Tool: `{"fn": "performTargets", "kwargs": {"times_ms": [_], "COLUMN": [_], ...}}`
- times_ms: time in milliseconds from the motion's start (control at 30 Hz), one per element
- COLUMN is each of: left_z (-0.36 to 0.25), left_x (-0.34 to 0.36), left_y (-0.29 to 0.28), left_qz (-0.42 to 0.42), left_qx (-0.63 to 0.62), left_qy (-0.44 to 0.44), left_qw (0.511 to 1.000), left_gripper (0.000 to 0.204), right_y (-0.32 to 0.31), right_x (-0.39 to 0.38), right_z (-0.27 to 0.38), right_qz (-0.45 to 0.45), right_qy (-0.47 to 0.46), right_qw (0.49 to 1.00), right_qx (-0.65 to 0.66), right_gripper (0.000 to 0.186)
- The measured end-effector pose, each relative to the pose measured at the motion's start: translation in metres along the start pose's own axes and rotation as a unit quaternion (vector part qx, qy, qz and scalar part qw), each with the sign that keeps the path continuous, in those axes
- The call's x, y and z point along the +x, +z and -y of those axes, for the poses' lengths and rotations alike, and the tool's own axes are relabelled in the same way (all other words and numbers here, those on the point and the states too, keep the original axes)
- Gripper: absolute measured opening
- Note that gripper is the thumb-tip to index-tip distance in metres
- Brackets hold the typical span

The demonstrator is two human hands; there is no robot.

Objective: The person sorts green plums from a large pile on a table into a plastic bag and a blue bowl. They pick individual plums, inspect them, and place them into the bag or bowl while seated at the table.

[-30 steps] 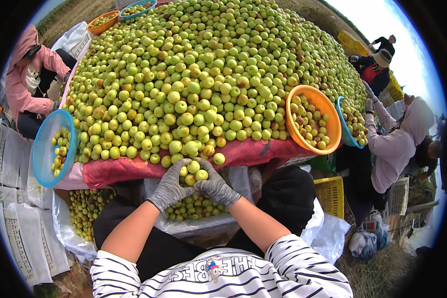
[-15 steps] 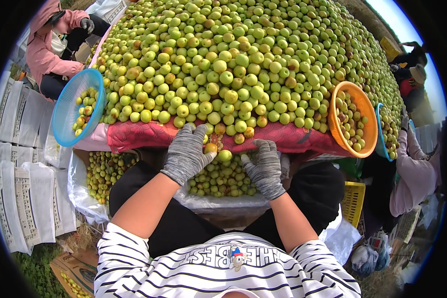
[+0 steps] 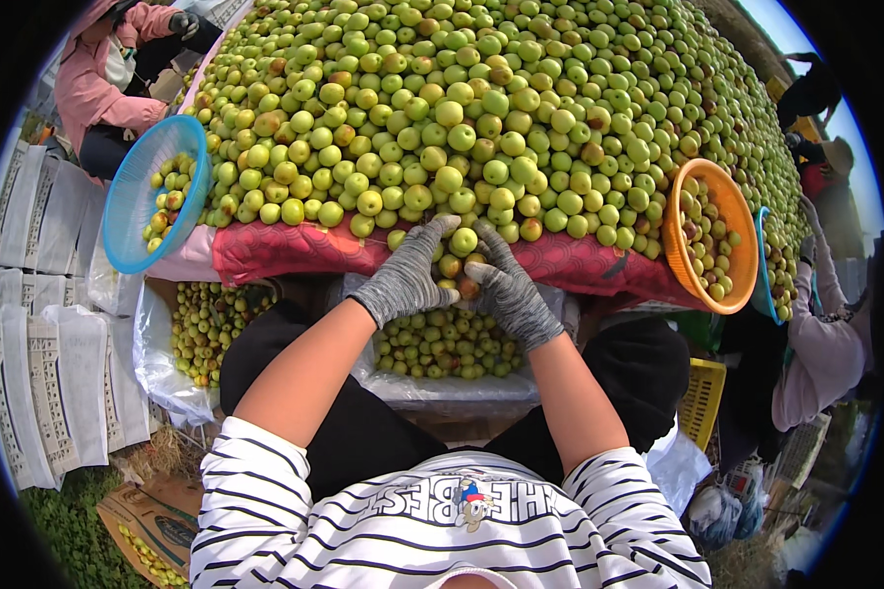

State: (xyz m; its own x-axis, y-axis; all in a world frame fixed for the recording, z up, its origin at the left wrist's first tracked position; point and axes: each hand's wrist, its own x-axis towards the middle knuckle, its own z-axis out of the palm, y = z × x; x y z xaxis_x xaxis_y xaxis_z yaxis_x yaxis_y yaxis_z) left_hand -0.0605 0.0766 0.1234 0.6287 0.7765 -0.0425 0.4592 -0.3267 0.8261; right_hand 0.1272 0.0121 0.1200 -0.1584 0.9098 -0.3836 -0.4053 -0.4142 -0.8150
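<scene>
A big heap of small round green jujubes (image 3: 442, 118), some blushed brown, lies on a pink and red cloth (image 3: 304, 253). At the heap's near edge, my left hand (image 3: 414, 275), in a grey knit glove, curves round the left side of a few jujubes (image 3: 450, 266). My right hand (image 3: 511, 294), gloved alike, closes on the same fruit from the right. Its thumb lies across a browner one. Below both hands sits a plastic-lined crate (image 3: 442, 393) with many jujubes in it; the hands hide its far part.
A blue basket (image 3: 118, 211) stands on the left and an orange basket (image 3: 746, 245) on the right, both partly filled. Another lined crate (image 3: 159, 363) of jujubes is by my left knee. People work at left (image 3: 98, 88) and right (image 3: 815, 363). White-covered crates (image 3: 69, 383) are stacked left.
My hands have come together from either side at the heap's edge and closed round a few jujubes. Before, they were apart, with fruit falling between them toward the crate.
</scene>
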Motion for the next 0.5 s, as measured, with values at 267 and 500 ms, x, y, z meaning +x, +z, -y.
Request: {"fn": "performTargets", "kwargs": {"times_ms": [267, 500], "left_z": [-0.023, -0.040], "left_x": [-0.025, 0.003], "left_y": [0.008, -0.019], "left_qz": [0.151, -0.030], "left_qx": [0.086, 0.226], "left_qy": [0.030, -0.016], "left_qw": [0.984, 0.974], "left_gripper": [0.083, 0.047], "right_y": [0.004, -0.011], "right_x": [-0.037, -0.041], "right_z": [-0.046, 0.011], "right_qz": [-0.046, -0.188], "right_qy": [0.108, -0.207], "right_qw": [0.992, 0.808], "right_qx": [0.050, -0.519], "right_gripper": [0.048, 0.035]}}
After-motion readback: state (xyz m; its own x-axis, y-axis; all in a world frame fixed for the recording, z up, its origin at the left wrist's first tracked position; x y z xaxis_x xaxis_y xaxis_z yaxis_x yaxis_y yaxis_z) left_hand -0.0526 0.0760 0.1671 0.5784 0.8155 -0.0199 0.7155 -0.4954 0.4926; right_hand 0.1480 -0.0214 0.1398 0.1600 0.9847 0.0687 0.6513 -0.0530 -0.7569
